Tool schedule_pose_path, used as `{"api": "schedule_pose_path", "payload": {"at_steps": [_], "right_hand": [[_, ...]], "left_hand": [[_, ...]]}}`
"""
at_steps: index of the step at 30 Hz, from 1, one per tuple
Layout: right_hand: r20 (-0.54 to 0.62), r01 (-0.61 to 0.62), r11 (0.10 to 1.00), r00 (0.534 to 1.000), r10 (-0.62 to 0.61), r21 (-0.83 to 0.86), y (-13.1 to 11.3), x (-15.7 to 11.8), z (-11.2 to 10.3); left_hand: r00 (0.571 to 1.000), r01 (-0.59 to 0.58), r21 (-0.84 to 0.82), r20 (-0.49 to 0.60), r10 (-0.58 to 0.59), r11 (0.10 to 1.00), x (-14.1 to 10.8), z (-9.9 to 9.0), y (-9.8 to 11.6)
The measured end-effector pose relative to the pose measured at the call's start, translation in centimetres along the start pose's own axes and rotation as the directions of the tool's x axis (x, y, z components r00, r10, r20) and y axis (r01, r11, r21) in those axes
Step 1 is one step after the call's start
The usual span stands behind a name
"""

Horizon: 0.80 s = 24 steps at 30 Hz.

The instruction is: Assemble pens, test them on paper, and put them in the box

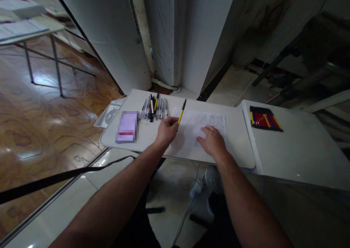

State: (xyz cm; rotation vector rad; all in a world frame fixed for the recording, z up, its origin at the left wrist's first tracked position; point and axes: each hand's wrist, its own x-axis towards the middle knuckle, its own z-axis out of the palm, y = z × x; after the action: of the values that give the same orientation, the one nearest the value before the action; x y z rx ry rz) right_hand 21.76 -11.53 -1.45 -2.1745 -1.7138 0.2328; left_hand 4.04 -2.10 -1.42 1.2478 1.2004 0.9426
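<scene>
Between the thumb and fingers of my left hand [167, 132] is a yellow pen [181, 114] with black ends, tilted with one end up. Beneath it lies a white sheet of paper [188, 126] covered partly in dark handwriting. My right hand [212, 140] rests on the written part of this sheet, fingers apart and holding nothing. Left of the sheet, a loose bunch of pens [151, 107] lies on the white table [237, 142]; most are clear, with a few black, white and yellow ones among them.
A pixelated purplish rectangular item [127, 127] lies on the table's left end. On an adjoining white surface [298, 142] at the right, a row of red, yellow and dark pens [265, 119] lies side by side. A power strip [196, 188] and cable are on the floor below.
</scene>
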Motion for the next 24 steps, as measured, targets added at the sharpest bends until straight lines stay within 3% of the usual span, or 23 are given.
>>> {"api": "schedule_pose_path", "payload": {"at_steps": [3, 6, 10, 12, 15, 20, 24], "right_hand": [[-0.066, -0.013, 0.991, 0.998, 0.022, 0.133, -0.2, 0.4, -0.3], [-0.118, -0.043, 0.924, 0.989, 0.095, 0.381, -0.4, 1.1, -0.8], [-0.063, -0.105, 0.634, 0.970, 0.237, 0.766, -1.0, 1.8, -1.4], [-0.016, -0.132, 0.488, 0.958, 0.288, 0.863, -1.2, 1.9, -1.7], [0.007, -0.137, 0.347, 0.937, 0.350, 0.928, -1.4, 1.9, -2.1], [-0.006, -0.126, 0.297, 0.913, 0.408, 0.947, -1.2, 2.0, -2.3], [-0.035, -0.103, 0.305, 0.909, 0.415, 0.947, -1.4, 2.0, -2.2]], "left_hand": [[0.996, 0.058, -0.062, 0.067, -0.054, 0.996, -1.4, 0.9, 0.6], [0.985, 0.085, -0.078, 0.157, -0.072, 0.993, -2.5, 1.7, 0.6], [0.961, 0.024, -0.028, 0.276, -0.015, 0.999, -3.4, 2.3, -0.1], [0.949, -0.065, 0.053, 0.313, 0.046, 0.996, -3.6, 2.4, -0.5], [0.933, -0.245, 0.216, 0.318, 0.169, 0.945, -3.7, 2.2, -0.7], [0.868, -0.485, 0.386, 0.325, 0.376, 0.785, -3.8, 2.0, -0.5], [0.843, -0.532, 0.397, 0.339, 0.419, 0.748, -4.1, 1.8, -0.1]]}}
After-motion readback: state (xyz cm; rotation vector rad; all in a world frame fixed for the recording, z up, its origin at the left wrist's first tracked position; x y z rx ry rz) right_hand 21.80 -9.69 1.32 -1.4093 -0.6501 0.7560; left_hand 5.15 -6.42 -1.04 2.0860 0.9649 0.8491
